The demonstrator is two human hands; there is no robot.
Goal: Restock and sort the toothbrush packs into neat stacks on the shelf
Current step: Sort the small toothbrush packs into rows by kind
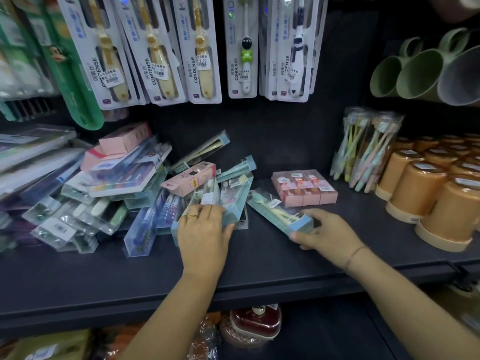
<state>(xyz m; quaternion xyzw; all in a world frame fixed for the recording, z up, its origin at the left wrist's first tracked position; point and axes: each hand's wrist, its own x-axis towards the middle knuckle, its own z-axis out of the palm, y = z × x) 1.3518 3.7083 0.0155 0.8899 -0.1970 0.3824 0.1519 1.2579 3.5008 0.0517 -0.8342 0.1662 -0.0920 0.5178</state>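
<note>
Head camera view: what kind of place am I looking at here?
Most likely a shop's toiletries aisle: carded toothbrushes hang above with price stickers, boxed toothbrush packs are piled on the dark shelf, and rows of labelled orange cups stand at the right.

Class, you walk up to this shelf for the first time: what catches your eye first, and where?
First, the jumbled heap of clear plastic toothbrush packs on the left of the dark shelf. Mid-shelf, the left hand grips a clear pack at the heap's edge, and the right hand holds a blue-ended clear toothbrush pack. Rows of orange plastic cups stand at right.
</note>
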